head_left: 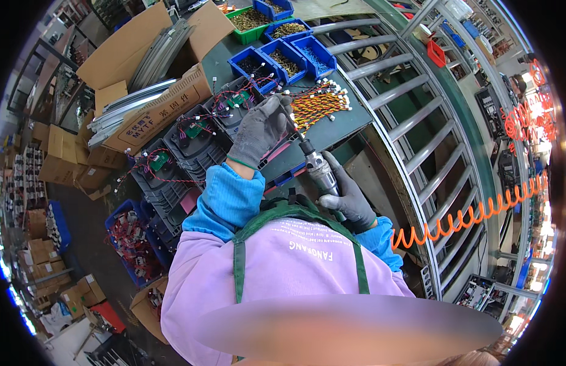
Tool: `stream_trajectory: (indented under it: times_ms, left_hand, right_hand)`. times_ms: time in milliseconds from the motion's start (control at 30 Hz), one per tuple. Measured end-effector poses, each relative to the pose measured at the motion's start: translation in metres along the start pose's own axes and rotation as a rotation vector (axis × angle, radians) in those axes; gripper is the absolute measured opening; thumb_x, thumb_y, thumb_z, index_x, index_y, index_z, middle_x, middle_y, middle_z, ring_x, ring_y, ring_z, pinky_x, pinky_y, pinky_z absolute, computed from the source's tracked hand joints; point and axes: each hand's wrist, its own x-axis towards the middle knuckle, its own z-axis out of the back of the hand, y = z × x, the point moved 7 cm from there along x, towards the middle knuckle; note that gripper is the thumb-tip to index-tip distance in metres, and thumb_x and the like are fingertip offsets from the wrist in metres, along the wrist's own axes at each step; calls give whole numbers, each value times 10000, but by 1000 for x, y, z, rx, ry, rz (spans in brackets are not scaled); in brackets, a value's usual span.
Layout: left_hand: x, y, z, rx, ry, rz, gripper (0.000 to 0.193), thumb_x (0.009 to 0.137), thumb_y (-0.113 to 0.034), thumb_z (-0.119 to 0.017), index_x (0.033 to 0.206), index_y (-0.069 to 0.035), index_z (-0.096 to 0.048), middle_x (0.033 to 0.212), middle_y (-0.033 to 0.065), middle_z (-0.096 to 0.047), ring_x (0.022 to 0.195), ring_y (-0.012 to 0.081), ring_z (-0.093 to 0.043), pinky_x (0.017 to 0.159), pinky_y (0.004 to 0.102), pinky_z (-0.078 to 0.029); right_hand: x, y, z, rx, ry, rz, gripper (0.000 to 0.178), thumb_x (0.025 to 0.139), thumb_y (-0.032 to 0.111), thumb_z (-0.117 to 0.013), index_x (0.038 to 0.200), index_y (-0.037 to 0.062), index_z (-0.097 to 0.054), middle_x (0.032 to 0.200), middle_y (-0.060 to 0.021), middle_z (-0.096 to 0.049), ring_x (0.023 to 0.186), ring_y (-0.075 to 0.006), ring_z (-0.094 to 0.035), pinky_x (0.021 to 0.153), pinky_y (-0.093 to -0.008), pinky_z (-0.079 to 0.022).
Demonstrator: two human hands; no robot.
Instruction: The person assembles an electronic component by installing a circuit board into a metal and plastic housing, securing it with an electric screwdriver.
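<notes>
In my right hand, gloved in grey, is a silver power screwdriver, its long bit pointing up and away to the left. My left hand, also gloved, has its fingers closed at the bit's tip; whatever they pinch is too small to make out. Just right of the tip lies a bundle of red, yellow and black twisted wires with white connectors. Left of my left hand stand dark grey plastic housings bearing green circuit boards and loose red-black wires.
Blue bins of screws and a green bin stand at the table's far end. An open cardboard box with metal strips is at the left. Right of the table runs a roller conveyor, crossed by an orange coiled hose.
</notes>
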Motion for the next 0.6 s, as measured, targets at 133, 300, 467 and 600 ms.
stream_trajectory:
  times_ms: [133, 300, 467, 600]
  left_hand:
    - [-3, 2, -9, -102, 15, 45, 229, 934, -148, -552, 1091, 14, -590, 979, 95, -645, 879, 153, -645, 654, 194, -571]
    - [6, 1, 1, 2, 64, 23, 230, 935, -142, -550, 1103, 11, -583, 994, 96, -648, 899, 171, -650, 671, 204, -579]
    - [4, -9, 0, 147, 18, -40, 217, 927, -146, -569, 1086, -3, -606, 1016, 105, -657, 902, 171, -655, 676, 224, -580]
    - [-3, -20, -6, 275, 34, -44, 211, 921, -158, -579, 1070, -15, -624, 1004, 98, -664, 899, 176, -655, 693, 249, -567]
  right_hand:
    - [-4, -2, -1, 113, 9, -20, 1111, 633, 290, -844, 1478, 17, -176, 1404, -120, -392, 1280, -203, -389, 1070, -309, -272]
    - [-2, 2, 2, -34, -15, 31, 1096, 637, 291, -841, 1473, 12, -190, 1402, -120, -397, 1287, -197, -383, 1075, -306, -267]
    - [0, 0, 4, -48, -11, 12, 1107, 628, 291, -839, 1476, 16, -183, 1394, -118, -408, 1271, -198, -399, 1061, -300, -290]
    - [1, 0, -2, 151, 45, -82, 1144, 599, 292, -841, 1482, 25, -164, 1380, -117, -422, 1230, -202, -436, 1011, -294, -350]
